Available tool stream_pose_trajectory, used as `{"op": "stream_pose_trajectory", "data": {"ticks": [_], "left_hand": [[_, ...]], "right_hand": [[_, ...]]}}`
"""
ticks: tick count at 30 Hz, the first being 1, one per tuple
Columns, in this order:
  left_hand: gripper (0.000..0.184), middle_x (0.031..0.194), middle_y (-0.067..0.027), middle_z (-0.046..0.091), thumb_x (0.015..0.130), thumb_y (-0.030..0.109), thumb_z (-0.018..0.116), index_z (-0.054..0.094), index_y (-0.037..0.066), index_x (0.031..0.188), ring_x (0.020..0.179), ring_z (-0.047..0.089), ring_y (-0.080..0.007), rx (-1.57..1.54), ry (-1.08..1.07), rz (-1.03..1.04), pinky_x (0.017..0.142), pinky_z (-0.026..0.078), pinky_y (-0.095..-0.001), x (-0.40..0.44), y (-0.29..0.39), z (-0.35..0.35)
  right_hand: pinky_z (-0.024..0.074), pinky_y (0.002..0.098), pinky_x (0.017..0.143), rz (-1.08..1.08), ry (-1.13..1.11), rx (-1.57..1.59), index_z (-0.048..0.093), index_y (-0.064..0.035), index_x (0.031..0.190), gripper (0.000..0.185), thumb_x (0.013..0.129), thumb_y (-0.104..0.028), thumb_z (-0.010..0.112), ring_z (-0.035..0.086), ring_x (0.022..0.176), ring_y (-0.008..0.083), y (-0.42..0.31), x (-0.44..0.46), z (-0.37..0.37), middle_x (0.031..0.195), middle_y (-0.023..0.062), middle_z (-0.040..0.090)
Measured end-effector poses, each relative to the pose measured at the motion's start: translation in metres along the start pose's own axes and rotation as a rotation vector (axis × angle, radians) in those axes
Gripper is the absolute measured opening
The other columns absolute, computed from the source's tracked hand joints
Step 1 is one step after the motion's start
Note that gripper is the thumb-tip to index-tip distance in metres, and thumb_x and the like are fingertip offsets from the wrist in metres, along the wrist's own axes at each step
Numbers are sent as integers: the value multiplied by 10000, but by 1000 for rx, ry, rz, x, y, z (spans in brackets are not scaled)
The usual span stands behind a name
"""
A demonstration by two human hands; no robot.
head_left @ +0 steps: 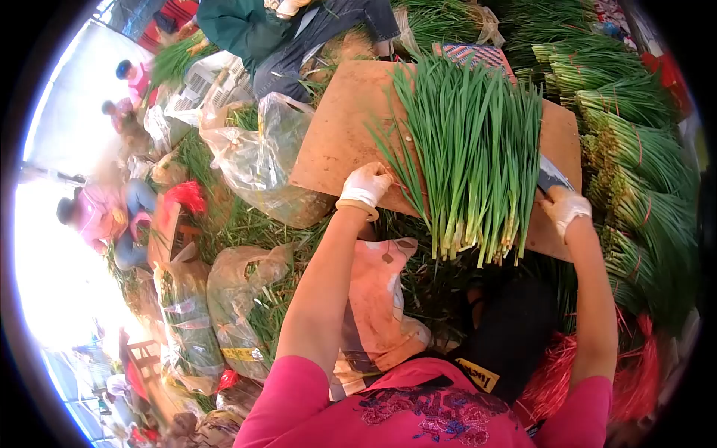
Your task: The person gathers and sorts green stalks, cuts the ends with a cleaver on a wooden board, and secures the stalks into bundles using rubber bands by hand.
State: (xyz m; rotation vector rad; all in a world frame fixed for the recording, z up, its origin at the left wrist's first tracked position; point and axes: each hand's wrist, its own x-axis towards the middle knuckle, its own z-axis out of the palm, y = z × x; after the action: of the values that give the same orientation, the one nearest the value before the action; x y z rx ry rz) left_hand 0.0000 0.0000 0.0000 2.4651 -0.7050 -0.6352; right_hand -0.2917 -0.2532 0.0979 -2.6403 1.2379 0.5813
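Observation:
A broad bunch of green chives (470, 149) lies on a brown board (340, 127), its pale cut ends hanging over the near edge. My left hand (368, 184), in a white glove with a band at the wrist, is closed at the board's near edge, left of the chives. A thin reddish strand seems to run near its fingertips, but what they pinch is unclear. On the right, my right hand (565, 210), also partly gloved, is wrapped round the handle of a knife (553, 177). The dark blade lies beside the chives, partly hidden by them.
Tied chive bundles (635, 142) are stacked along the right. Red plastic strips (635, 366) hang at lower right. Clear plastic bags (258, 160) and loose leaves cover the ground at left. A co-worker in a green top (246, 37) sits beyond the board; other people are farther left.

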Motion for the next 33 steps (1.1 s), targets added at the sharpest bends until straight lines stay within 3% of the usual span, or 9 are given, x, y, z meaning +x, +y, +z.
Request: {"op": "stream_pose_trajectory", "data": {"ticks": [5,9,14,19,22,26,28,30,33], "left_hand": [[189,669,-39,621,787,235,587,666,70,831,622,591,-152,-186,-123,36,584,466,-288,12,-8,1],[186,682,-43,635,786,238,586,671,79,832,632,603,-153,-187,-150,10,611,474,-279,3,3,-19],[190,723,-48,657,775,259,617,654,87,848,646,616,-156,-188,-64,13,625,481,-302,9,-4,-8],[231,765,-79,659,761,297,601,657,91,851,649,621,-195,-174,-32,69,649,484,-336,4,-2,-10],[236,774,-74,666,767,290,593,657,81,854,644,623,-190,-192,-30,63,653,485,-329,5,-3,-9],[227,772,-58,672,782,268,588,652,67,868,643,624,-168,-344,-127,12,642,482,-308,-1,-1,-17],[227,762,-50,672,790,262,584,652,63,875,635,622,-158,-342,-117,50,640,482,-298,-2,0,-17],[229,771,-55,669,793,256,587,649,63,900,637,622,-156,-346,-85,60,642,483,-298,-1,-2,-14],[236,813,-72,664,784,216,603,638,64,962,697,628,-172,-386,223,202,674,491,-308,4,-12,2]], "right_hand": [[469,408,688,-615,571,192,660,-110,862,126,839,-203,579,574,758,309,-51,-39,-30,780,114,567],[514,344,625,-1005,312,-333,650,-124,756,66,725,-131,593,614,778,228,-128,-63,-24,787,57,582],[506,350,708,-1089,162,-728,675,-136,787,118,727,-161,577,609,919,231,-157,-62,2,862,40,617],[500,369,779,-1197,327,330,632,-42,776,64,799,-50,573,610,923,251,-137,-80,-30,964,72,643],[497,350,742,-701,241,1244,551,10,991,169,829,-33,533,613,844,244,-105,-144,-66,933,128,595],[440,381,823,-898,806,416,576,32,967,340,857,-261,443,565,901,240,-14,-193,-90,958,160,572],[422,324,672,-957,359,864,614,42,864,242,796,-161,499,551,752,201,-47,-196,-74,826,116,574],[430,290,598,-514,136,644,664,28,878,201,751,-87,560,570,672,199,-111,-209,-80,763,91,593],[472,325,641,-504,253,470,646,-75,942,186,759,-108,655,578,681,211,-92,-151,-12,786,85,564]]}}
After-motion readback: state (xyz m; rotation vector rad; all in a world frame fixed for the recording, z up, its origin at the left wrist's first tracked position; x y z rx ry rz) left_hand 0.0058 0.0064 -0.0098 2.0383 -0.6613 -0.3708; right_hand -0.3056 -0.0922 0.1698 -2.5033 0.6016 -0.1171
